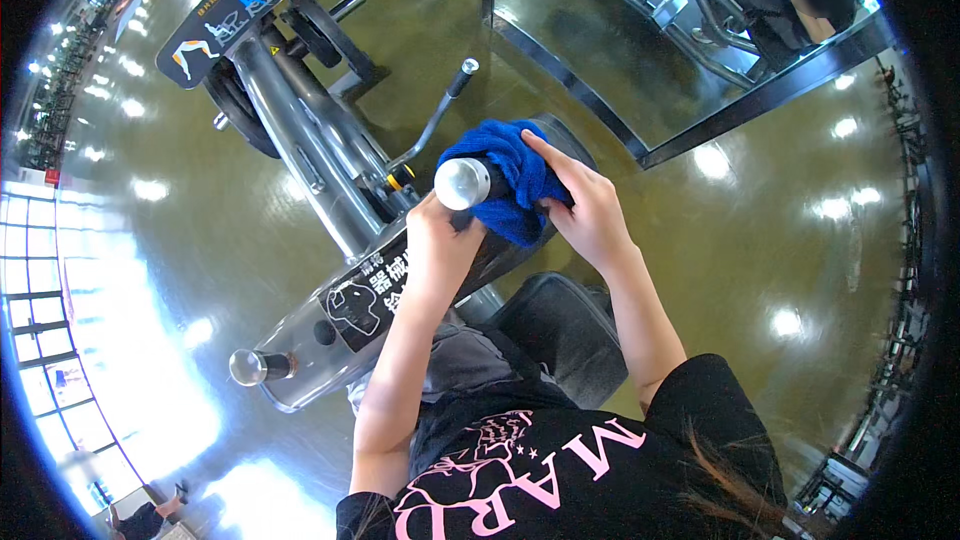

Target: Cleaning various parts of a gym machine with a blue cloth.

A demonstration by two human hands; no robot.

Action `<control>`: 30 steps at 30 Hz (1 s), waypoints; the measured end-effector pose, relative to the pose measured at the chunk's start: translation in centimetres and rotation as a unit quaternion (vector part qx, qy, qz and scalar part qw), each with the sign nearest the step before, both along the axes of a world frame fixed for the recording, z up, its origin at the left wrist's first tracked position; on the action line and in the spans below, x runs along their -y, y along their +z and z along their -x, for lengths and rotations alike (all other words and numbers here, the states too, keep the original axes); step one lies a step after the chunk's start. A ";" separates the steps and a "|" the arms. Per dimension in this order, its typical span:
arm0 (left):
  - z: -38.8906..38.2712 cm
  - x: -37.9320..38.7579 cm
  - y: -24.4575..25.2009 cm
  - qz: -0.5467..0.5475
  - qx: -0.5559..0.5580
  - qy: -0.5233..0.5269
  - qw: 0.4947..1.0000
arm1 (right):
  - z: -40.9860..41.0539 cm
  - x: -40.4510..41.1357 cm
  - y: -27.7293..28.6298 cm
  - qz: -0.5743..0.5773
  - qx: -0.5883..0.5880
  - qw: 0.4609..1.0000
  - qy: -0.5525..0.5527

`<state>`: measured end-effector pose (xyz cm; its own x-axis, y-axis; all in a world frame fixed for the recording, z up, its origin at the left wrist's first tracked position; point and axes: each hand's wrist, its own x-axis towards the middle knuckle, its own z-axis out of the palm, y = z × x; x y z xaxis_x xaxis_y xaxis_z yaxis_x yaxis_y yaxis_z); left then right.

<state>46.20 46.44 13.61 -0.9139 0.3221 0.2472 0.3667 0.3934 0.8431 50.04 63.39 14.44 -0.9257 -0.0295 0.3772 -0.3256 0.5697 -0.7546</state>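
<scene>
A blue cloth is bunched around a handle with a dark grip and a shiny metal end knob. My right hand holds the cloth from the right, with the thumb below and the fingers spread over its top. Just under the knob, my left hand is bent around toward the handle's underside. Its fingertips are hidden, so whether they grip the handle or the cloth is unclear. Both hands are above the long grey padded-looking cover of a calf-training machine, which carries a black label with white writing.
A second knobbed handle sticks up at the cover's left end. Beyond are a metal post, a bent lever, weight plates and an instruction sign. A black seat is below me. A framed mirror stands at upper right.
</scene>
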 end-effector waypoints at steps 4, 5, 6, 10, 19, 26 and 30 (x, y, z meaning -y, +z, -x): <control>-0.6 0.7 -0.3 -0.131 0.100 0.036 0.986 | 0.7 0.9 0.8 -0.013 -0.078 0.997 0.003; -1.0 0.9 0.0 -0.129 0.100 0.037 0.986 | 0.9 1.4 1.5 0.000 -0.111 0.994 0.014; -1.4 1.0 0.5 -0.201 0.109 0.040 0.973 | 1.0 1.9 2.1 0.012 -0.143 0.989 0.022; -2.2 1.2 2.4 -0.308 0.055 0.070 0.947 | 1.5 3.6 4.2 0.030 -0.156 0.987 0.034; -0.7 4.0 4.3 -0.137 0.082 0.121 0.980 | 4.3 3.9 6.0 0.188 -0.054 0.980 0.040; 3.9 1.2 10.1 -0.031 -0.060 -0.022 0.997 | 4.4 -2.2 5.5 0.323 -0.054 0.945 0.004; 5.0 -2.0 13.2 0.161 -0.081 -0.161 0.970 | 4.5 -5.1 4.3 0.280 -0.067 0.958 -0.021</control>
